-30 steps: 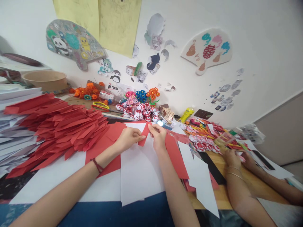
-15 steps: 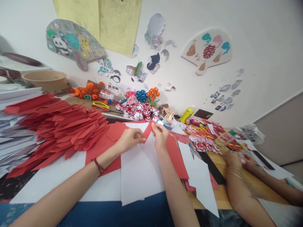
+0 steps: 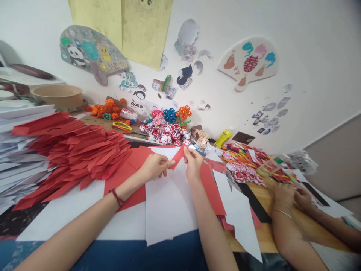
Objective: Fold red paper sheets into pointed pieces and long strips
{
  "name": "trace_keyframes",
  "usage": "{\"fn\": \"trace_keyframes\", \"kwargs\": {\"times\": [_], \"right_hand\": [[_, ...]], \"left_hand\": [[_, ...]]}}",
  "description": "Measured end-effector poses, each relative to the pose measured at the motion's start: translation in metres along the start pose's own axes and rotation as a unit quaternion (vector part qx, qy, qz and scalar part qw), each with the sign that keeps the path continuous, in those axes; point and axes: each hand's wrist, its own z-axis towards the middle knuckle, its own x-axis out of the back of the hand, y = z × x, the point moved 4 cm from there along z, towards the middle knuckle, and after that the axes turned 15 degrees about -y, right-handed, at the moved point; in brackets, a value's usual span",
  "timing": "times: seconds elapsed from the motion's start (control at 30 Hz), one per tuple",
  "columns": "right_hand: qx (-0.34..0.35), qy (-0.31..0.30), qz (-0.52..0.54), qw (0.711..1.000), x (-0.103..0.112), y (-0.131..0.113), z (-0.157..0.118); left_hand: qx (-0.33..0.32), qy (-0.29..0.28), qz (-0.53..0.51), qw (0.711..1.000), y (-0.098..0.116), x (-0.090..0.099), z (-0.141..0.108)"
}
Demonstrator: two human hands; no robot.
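Note:
A small folded strip of red paper (image 3: 178,157) slants between my two hands above the white sheets (image 3: 169,203). My right hand (image 3: 193,160) pinches its upper end between thumb and fingers. At its lower end, the thumb and curled fingers of my left hand (image 3: 156,166) close on the edge; the exact contact is partly hidden. Under my left wrist lies flat red paper (image 3: 128,192), and more red paper (image 3: 211,188) sits to the right of my right forearm. A large heap of folded red paper pieces (image 3: 81,150) fans out on the left.
Folded white papers (image 3: 22,154) are stacked at far left near a round tan container (image 3: 58,94). Red-and-white paper flowers (image 3: 169,133) and a yellow bottle (image 3: 223,137) stand along the wall. At right, another person's hands (image 3: 284,195) work over the wooden table (image 3: 304,229).
The view has shifted slightly, so everything sits a little further right. My left fingers have loosened and spread a little beneath the strip; more of the red strip shows between my hands.

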Motion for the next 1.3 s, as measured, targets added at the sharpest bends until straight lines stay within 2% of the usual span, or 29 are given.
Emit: {"fn": "trace_keyframes", "kwargs": {"times": [0.07, 0.13, 0.23, 0.33, 0.5, 0.67, 0.87, 1.3], "right_hand": [[-0.012, -0.022, 0.007, 1.0, -0.003, 0.0, 0.0], [-0.027, -0.075, -0.003, 0.997, -0.01, 0.0, -0.002], [-0.042, -0.158, -0.029, 0.986, -0.023, 0.001, -0.007], [-0.059, -0.203, -0.035, 0.977, -0.03, 0.001, -0.011], [-0.073, -0.224, -0.024, 0.972, -0.032, 0.001, -0.011], [-0.082, -0.236, -0.022, 0.968, -0.034, -0.002, -0.012], [-0.111, -0.276, 0.018, 0.955, -0.041, -0.006, -0.016], [-0.114, -0.241, 0.034, 0.963, -0.039, 0.001, -0.014]], "left_hand": [[-0.002, 0.074, 0.074, 0.994, 0.001, 0.005, -0.001], [-0.018, 0.133, 0.099, 0.986, 0.002, 0.009, -0.002], [-0.06, 0.172, 0.038, 0.983, 0.002, 0.012, -0.002], [-0.071, 0.201, -0.019, 0.977, -0.001, 0.015, -0.003], [-0.074, 0.197, -0.06, 0.976, -0.001, 0.015, -0.003], [-0.078, 0.206, -0.054, 0.974, 0.005, 0.015, -0.007], [-0.078, 0.201, -0.1, 0.971, 0.005, 0.016, -0.007], [-0.074, 0.202, -0.113, 0.97, 0.005, 0.013, -0.007]]}}
